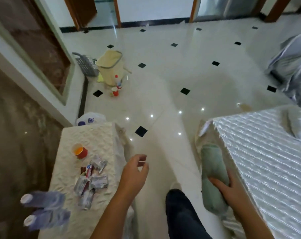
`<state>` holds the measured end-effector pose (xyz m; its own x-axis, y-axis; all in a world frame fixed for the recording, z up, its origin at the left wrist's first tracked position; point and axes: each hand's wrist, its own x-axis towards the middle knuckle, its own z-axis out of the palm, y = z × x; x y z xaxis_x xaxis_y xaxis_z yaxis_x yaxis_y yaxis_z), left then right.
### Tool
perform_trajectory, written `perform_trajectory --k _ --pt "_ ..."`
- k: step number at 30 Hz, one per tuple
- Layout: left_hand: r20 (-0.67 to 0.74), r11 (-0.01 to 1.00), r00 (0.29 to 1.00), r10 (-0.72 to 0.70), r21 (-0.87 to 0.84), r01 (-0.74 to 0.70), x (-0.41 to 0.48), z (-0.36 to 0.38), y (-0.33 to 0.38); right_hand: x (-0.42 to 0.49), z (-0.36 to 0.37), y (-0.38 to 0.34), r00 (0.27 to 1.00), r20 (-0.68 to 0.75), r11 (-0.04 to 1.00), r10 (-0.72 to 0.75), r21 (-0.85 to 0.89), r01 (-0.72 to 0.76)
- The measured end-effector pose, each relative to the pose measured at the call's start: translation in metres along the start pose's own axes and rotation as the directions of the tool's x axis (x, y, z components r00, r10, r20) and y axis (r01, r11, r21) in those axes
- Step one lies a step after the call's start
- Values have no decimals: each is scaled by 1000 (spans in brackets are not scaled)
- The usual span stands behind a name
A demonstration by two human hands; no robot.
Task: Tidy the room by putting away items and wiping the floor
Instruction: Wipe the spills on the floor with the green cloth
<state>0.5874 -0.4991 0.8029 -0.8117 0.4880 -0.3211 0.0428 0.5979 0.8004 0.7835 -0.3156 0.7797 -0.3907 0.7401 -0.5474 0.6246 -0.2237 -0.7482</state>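
My right hand (232, 188) grips a rolled pale green cloth (212, 171) beside the edge of a bed with a shiny white cover (267, 152). My left hand (134, 173) hovers over the floor between the small table and the bed, fingers loosely curled and holding nothing. On the small table with a white crinkled cover (87, 135) stand a red paper cup (79, 150) with orange liquid and several crumpled foil wrappers (91, 180). Two purple slippers (46, 209) lie at the table's near left corner.
A cream laundry basket (110, 66) stands on the white tiled floor (172, 75) by a grey rack (85, 64), with a red cup (115, 91) and a bottle in front. A white plastic bag (91, 119) sits behind the table. Grey bedding (291, 66) is heaped at right.
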Motion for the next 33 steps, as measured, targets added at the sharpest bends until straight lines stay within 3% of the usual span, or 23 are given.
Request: perform_trajectory --k 5,14,17,24,29,33 --pt "-24 998 999 36 47 -34 106 24 61 96 -24 -49 998 -39 999 -41 -13 41" --pt "-29 989 989 -144 30 145 237 21 103 234 -21 -173 989 80 978 -123 -157 134" --pt "-82 967 964 -251 -59 247 294 10 97 291 17 -215 982 130 963 -136 -214 162" --pt "-167 902 891 -421 -180 393 458 -43 80 409 151 -335 892 434 940 -128 -232 248" --pt "-259 883 845 -469 -179 435 555 -85 82 483 213 -404 837 530 896 -136 -294 332" --pt "-243 825 789 -564 -207 526 616 -86 69 553 259 -445 815 568 874 -110 -335 352"
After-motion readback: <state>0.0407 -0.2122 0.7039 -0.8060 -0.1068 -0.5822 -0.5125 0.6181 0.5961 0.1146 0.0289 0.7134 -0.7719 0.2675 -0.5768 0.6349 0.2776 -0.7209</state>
